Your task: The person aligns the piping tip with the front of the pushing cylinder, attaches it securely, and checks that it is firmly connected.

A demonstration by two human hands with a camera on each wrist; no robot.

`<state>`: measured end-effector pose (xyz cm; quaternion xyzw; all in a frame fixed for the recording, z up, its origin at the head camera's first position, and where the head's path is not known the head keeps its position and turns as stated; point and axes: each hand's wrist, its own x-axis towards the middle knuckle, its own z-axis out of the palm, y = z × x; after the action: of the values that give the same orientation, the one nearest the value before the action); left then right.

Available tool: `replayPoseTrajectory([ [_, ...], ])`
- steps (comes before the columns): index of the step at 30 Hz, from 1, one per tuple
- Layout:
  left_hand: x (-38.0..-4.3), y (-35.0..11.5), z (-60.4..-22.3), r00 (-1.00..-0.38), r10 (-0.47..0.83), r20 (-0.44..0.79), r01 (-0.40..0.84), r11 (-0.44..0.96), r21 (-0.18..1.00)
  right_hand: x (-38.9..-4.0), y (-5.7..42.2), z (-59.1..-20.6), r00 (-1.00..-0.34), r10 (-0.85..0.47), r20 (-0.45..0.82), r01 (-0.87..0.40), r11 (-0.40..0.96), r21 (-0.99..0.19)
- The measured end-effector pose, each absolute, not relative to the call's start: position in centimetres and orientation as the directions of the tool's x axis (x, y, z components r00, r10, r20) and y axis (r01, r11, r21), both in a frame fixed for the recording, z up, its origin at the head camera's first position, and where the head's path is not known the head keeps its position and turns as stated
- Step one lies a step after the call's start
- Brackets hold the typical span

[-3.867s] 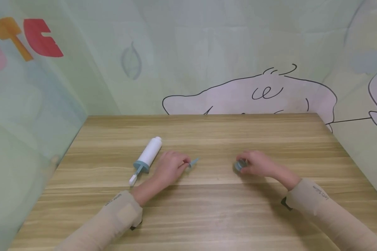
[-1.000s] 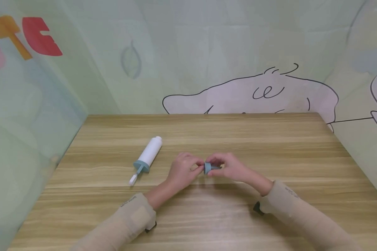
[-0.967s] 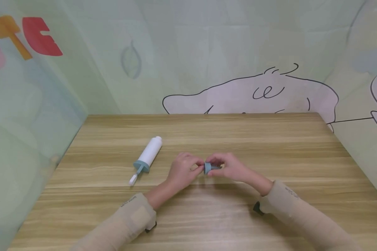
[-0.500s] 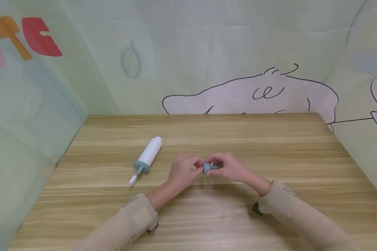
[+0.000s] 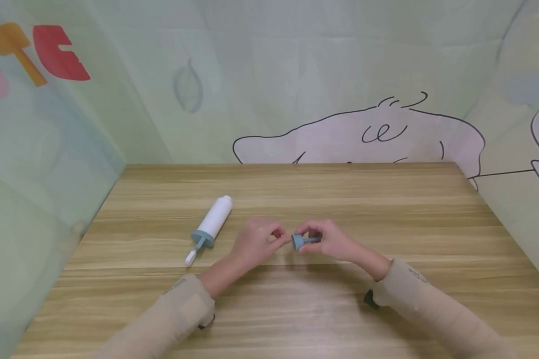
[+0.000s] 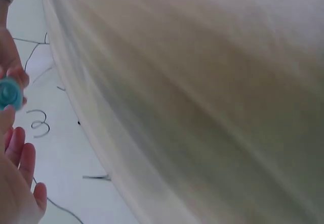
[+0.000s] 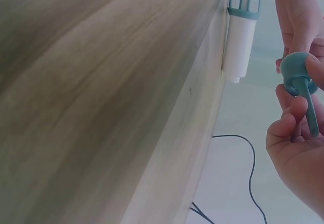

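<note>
Between thumb and fingers, my right hand (image 5: pixel 332 240) pinches a small blue cup-shaped piece with a thin tapering stem (image 5: pixel 298 242). The cup faces left and the stem points back toward the right palm; the right wrist view shows the rounded cup (image 7: pixel 293 66) and its stem clearly. My left hand (image 5: pixel 256 242) is just left of the cup, its fingertips near the rim, with nothing seen in its grasp. In the left wrist view its fingers are loosely spread below the round blue cup (image 6: pixel 9 94). Whether a left fingertip touches the rim, I cannot tell.
A white toy syringe (image 5: pixel 214 217) with a blue flange and white-ended plunger lies on the wood-grain table (image 5: pixel 341 194), left of my left hand. A printed cloth backdrop (image 5: pixel 269 75) stands behind the table and along its sides.
At first the hands were apart, the left pinching a small pointed blue piece, the right a round one. They came together; now the left fingers have drawn back slightly left from the cup.
</note>
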<state>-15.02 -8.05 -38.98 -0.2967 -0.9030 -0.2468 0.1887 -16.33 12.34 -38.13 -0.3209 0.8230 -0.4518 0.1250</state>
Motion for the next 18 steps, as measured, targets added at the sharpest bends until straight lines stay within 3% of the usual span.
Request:
replayPoseTrajectory([
  [9,-15.9,-11.2,-37.0,-0.837,0.419,0.351,0.528,0.788,0.318,-16.5,12.9,-38.3,-0.773,-0.631,0.075,-0.399,0.391,-0.829],
  [18,-17.2,-14.4,-36.1,-0.883,0.393,0.256,0.460,0.831,0.314,-16.6,13.0,-38.3,-0.783,-0.619,0.051,-0.378,0.410,-0.830],
])
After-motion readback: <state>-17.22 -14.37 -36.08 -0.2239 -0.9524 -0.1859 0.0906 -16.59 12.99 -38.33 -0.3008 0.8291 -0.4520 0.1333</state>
